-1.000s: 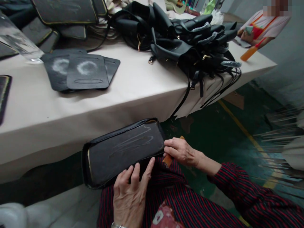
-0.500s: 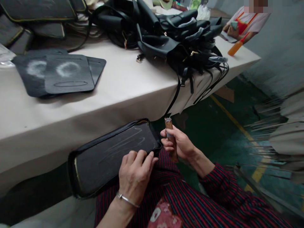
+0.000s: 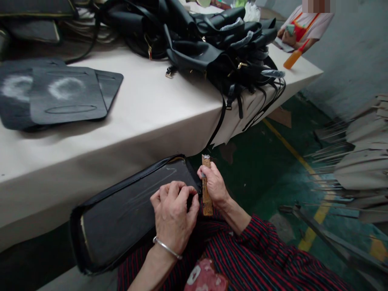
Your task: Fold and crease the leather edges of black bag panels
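Note:
A long black bag piece (image 3: 118, 218) with rounded corners and a raised rim lies tilted across my lap, beside the table. Pale streaks mark its flat dark face. My left hand (image 3: 174, 216), with a bracelet at the wrist, rests over its near right end, fingers curled and thumb pinched at the rim. Just right of that corner, my right hand (image 3: 214, 184) grips a worn wooden-handled tool (image 3: 207, 202), held upright. The tool's top end looks pale and chipped; its exact kind is unclear.
Black bags with straps (image 3: 194, 52) are heaped on the white-covered table (image 3: 145, 93). Flat black panels (image 3: 69, 95) lie left. An orange bottle (image 3: 292, 60) stands near a person (image 3: 315, 26) across the table. Stacked grey sheets (image 3: 360, 157) and a metal bar (image 3: 327, 238) are at right.
The view has shifted slightly right. My left fingers have curled tighter at the rim, thumb drawn in. My right hand has turned the wooden-handled tool a little and remains beside the corner.

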Demonstrator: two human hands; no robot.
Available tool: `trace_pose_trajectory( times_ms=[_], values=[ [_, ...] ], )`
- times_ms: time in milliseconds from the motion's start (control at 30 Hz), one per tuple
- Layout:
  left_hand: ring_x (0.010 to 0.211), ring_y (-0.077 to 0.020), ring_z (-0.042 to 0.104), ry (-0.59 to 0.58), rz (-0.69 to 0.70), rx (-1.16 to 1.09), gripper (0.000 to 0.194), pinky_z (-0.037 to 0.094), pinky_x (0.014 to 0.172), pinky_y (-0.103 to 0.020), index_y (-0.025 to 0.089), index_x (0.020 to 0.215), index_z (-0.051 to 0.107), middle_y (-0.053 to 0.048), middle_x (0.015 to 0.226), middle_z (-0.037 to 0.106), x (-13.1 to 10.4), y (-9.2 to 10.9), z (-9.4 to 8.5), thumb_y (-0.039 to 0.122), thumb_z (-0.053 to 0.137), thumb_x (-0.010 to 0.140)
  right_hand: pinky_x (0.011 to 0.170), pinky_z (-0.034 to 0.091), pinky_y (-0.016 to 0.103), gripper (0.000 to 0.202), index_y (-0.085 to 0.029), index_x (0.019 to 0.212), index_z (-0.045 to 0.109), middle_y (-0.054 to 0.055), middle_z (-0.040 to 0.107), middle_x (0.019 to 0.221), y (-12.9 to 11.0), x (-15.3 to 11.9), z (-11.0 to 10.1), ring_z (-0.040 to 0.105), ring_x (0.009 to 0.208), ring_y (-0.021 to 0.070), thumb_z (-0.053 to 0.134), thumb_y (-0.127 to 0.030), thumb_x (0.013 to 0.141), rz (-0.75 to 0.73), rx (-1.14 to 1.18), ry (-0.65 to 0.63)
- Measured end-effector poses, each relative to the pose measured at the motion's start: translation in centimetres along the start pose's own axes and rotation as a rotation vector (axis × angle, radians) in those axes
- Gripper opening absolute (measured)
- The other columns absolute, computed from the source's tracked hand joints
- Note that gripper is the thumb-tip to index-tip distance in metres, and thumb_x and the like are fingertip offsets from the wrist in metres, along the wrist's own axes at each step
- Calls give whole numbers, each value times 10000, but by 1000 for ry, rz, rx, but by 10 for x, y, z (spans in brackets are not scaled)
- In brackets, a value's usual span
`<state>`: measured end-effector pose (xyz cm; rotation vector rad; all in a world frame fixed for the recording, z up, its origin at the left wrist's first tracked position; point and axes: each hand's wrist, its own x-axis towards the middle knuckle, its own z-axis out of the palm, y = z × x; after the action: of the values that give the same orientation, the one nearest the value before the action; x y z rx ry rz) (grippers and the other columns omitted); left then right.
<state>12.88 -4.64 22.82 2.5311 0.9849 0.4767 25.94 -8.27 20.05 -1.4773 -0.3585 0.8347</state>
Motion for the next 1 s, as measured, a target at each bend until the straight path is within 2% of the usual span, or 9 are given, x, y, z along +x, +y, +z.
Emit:
trace_pose_trajectory(
  times_ms=[133, 333, 533, 600, 700, 800, 867, 1000],
  values=[
    [944, -243, 497, 4, -8, -10, 48, 312, 866, -428, 259, 845, 629, -24, 948, 598, 1, 0, 1, 272, 583, 845, 588, 350, 239, 219, -210, 801, 387, -52, 407, 701, 8, 3, 1, 382, 611, 103, 466, -392, 896, -73, -119, 25],
    [965, -275, 490, 15, -18, 0, 133, 330, 864, -428, 206, 956, 546, -76, 1003, 585, 2, -4, 2, 268, 577, 842, 565, 341, 252, 209, -207, 815, 400, -48, 411, 716, 13, 15, 5, 389, 617, 108, 450, -391, 899, -50, -305, 50],
    [1025, -288, 484, 77, -9, -14, 228, 329, 914, -447, 184, 1027, 460, -108, 1060, 558, 1, -4, 4, 188, 532, 811, 523, 314, 244, 216, -211, 767, 378, -60, 380, 660, 14, 42, 20, 363, 573, 97, 486, -361, 880, -97, -328, 15],
    [1032, -295, 481, 71, -15, -20, 291, 330, 920, -456, 179, 1046, 445, -116, 1070, 548, 1, -2, 3, 226, 557, 782, 516, 329, 236, 226, -216, 765, 364, -64, 399, 645, 11, 50, 21, 386, 555, 92, 508, -352, 872, -106, -222, 20],
    [1023, -305, 480, 70, -40, 18, 346, 329, 923, -471, 178, 1041, 440, -117, 1061, 548, 1, 2, 3, 312, 595, 763, 496, 367, 217, 219, -237, 826, 329, -79, 408, 646, -2, 55, 14, 415, 510, 80, 476, -379, 904, -153, 199, 70],
    [1015, -299, 485, 90, -46, 60, 331, 328, 923, -466, 182, 1030, 439, -109, 1049, 556, 0, 4, 5, 340, 592, 782, 401, 284, 171, 195, -267, 888, 318, -89, 362, 661, -19, 44, 4, 321, 443, 59, 450, -401, 940, -270, 510, 130],
    [1022, -297, 484, 82, -46, 73, 341, 327, 927, -461, 181, 1041, 436, -107, 1055, 557, 0, 4, 6, 352, 590, 790, 366, 215, 159, 184, -277, 903, 327, -86, 332, 662, -27, 31, -1, 257, 428, 56, 457, -398, 949, -338, 549, 162],
    [1020, -300, 484, 56, -85, 86, 349, 324, 927, -462, 180, 1051, 439, -102, 1055, 557, 2, 8, 6, 363, 587, 793, 361, 203, 167, 187, -291, 901, 331, -76, 295, 657, -30, 10, 3, 226, 426, 64, 438, -436, 954, -353, 475, 185]
  ],
)
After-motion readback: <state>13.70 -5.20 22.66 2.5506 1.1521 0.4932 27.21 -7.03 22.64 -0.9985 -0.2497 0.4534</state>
